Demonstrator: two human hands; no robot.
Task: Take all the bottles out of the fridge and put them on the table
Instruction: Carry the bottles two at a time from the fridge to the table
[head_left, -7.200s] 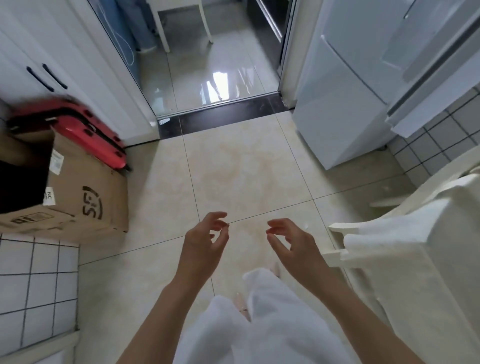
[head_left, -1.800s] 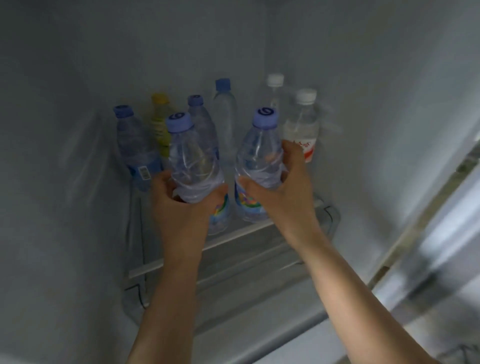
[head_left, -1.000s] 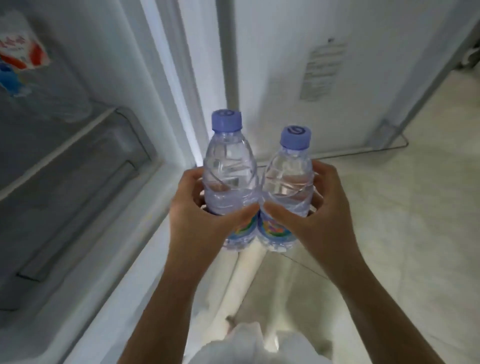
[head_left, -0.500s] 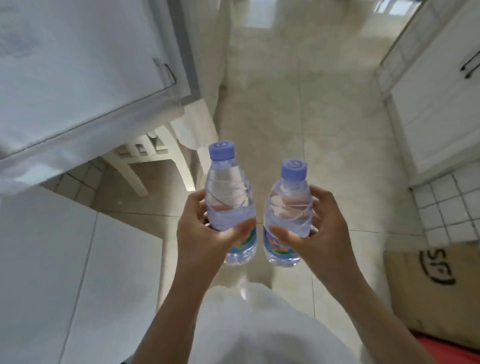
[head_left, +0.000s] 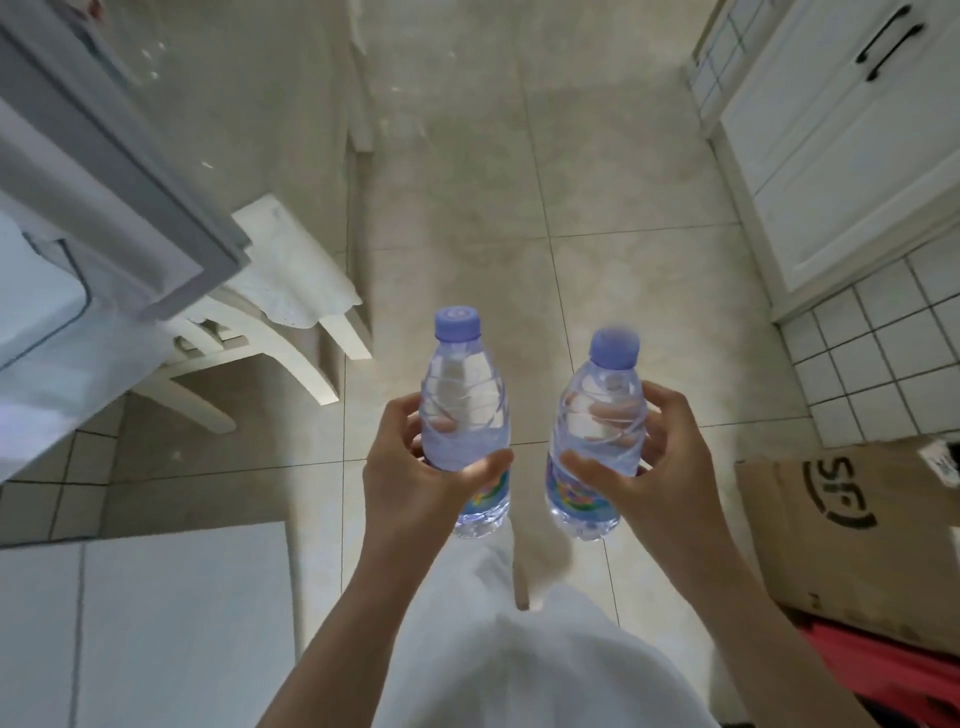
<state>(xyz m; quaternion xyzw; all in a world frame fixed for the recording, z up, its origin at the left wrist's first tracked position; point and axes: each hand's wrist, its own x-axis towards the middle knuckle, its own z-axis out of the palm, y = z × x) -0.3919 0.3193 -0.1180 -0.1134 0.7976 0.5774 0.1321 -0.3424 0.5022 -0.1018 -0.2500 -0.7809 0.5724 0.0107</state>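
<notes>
Head view: we see two clear water bottles held upright over the tiled floor (head_left: 597, 171), side by side with a small gap between them. The left bottle (head_left: 464, 410) has a lilac cap and a coloured label low on its body; our left hand (head_left: 415, 478) grips it around the middle, thumb across the front and fingers curled behind, showing through the plastic. The right bottle (head_left: 597, 431) looks the same, though its cap is a little blurred; our right hand (head_left: 660, 467) grips it likewise, thumb in front, fingers wrapped round the far side. Both bottles are well clear of any surface, in the air above our white clothing (head_left: 519, 649), which fills the lower middle of the view.

To the left, a white chair (head_left: 270, 322) with a white cloth draped over its seat stands on the floor, and above it juts the grey-edged corner of what we take to be the open fridge door (head_left: 130, 197). A white flat surface (head_left: 156, 623) lies at the lower left. On the right, a cardboard box (head_left: 841, 525) with black lettering sits on the floor, something red (head_left: 883, 670) beside it at the bottom edge. White cabinets (head_left: 841, 156) with dark handles line the upper right, above a patch of white wall tiles (head_left: 878, 353).
</notes>
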